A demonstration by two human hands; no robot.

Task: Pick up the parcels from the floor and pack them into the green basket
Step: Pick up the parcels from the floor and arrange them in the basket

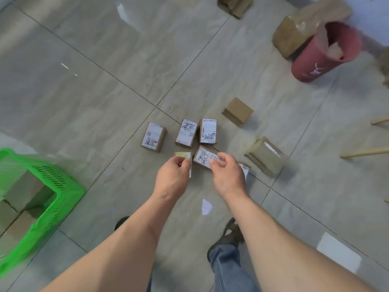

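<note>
Several small cardboard parcels with white labels lie on the tiled floor: one at the left [154, 137], two side by side [187, 133] [208, 131]. My left hand [173, 178] is closed on a small labelled parcel [184, 155]. My right hand [227, 173] has its fingers curled over the near edge of another labelled parcel [203, 156]; a further parcel [245, 168] peeks out behind that hand. The green basket [63, 186] stands at the left edge and holds several brown boxes.
Plain brown parcels lie to the right [237, 110] [266, 155] and at the top [234, 5]. A big box [303, 28] leans behind a red cylindrical bin [322, 53]. Wooden legs [366, 152] enter from the right. My feet [228, 234] are below the hands.
</note>
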